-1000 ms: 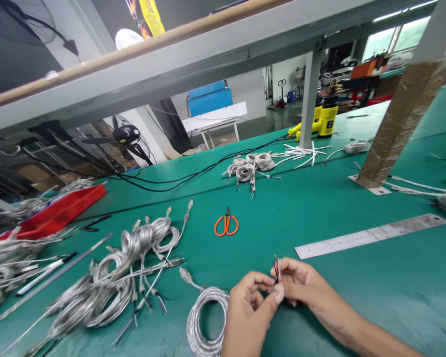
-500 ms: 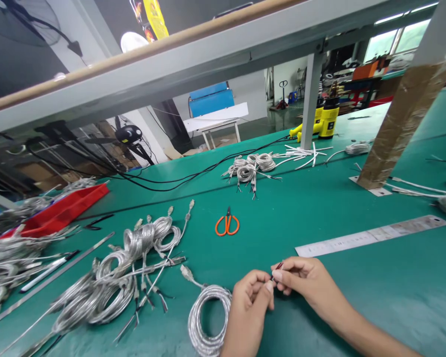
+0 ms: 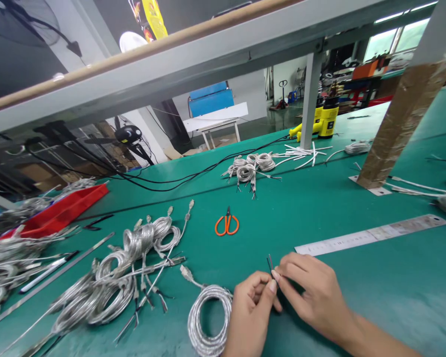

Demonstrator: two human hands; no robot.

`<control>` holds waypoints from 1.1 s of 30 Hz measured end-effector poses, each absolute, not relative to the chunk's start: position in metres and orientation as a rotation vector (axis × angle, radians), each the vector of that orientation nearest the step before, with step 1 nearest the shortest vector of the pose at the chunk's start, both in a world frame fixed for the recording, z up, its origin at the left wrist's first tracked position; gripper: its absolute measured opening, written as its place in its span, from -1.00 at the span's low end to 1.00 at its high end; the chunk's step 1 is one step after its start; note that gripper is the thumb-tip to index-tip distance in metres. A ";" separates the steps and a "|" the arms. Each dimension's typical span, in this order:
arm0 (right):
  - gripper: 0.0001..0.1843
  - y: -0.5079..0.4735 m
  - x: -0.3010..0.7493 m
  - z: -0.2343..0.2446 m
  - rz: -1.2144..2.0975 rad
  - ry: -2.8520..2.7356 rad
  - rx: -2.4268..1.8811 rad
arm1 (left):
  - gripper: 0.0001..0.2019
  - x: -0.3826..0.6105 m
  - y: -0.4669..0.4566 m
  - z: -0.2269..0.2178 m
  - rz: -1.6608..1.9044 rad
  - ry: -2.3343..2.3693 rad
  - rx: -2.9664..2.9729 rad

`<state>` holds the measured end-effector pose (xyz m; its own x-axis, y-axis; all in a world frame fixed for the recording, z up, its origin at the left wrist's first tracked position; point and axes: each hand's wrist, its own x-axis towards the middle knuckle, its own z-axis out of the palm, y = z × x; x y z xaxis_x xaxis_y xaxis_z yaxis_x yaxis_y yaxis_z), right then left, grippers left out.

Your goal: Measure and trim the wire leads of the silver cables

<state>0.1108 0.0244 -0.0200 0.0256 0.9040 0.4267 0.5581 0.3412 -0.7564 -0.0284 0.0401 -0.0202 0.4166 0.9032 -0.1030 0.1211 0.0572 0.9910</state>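
Note:
Thin dark and red wires [image 3: 270,263] stick up from between my fingertips at the lower middle. My left hand [image 3: 253,307] is closed in a pinch around the lower part of these wires. Thumb and forefinger of my right hand [image 3: 312,292] pinch them from the right, close to the left fingertips. Beside my left hand lies a coiled silver cable [image 3: 196,322] with a USB plug [image 3: 186,273] at its upper end. Whether the wires belong to this coil is hidden behind my left hand. Orange-handled scissors [image 3: 227,225] lie beyond my hands.
A steel ruler [image 3: 371,235] lies right of my hands. Several coiled cables [image 3: 133,263] are heaped at left, near a red tray [image 3: 62,210]. More coils [image 3: 247,168] and white tubes [image 3: 304,153] lie farther back. A taped post [image 3: 405,114] stands at right; a shelf beam [image 3: 170,59] crosses above.
My right hand has turned and its fingers have shifted on the wires. The wire ends now point upward, more visible and separated. My left hand has barely moved.

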 end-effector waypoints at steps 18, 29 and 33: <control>-0.66 0.034 0.112 -0.027 1.188 -1.047 -1.236 | -0.73 -0.029 0.045 -0.030 0.882 0.982 1.259; -0.79 0.026 0.104 -0.029 1.081 -1.266 -1.274 | -0.74 -0.028 0.043 -0.033 0.854 0.963 1.245; -0.75 0.027 0.104 -0.028 1.236 -1.150 -1.156 | -0.74 -0.030 0.045 -0.030 0.842 0.951 1.285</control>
<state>0.1035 0.0274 -0.0282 0.0079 1.0000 0.0023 -0.0739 0.0029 -0.9973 -0.0303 0.0449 -0.0302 0.3902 0.9149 -0.1032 0.0092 0.1082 0.9941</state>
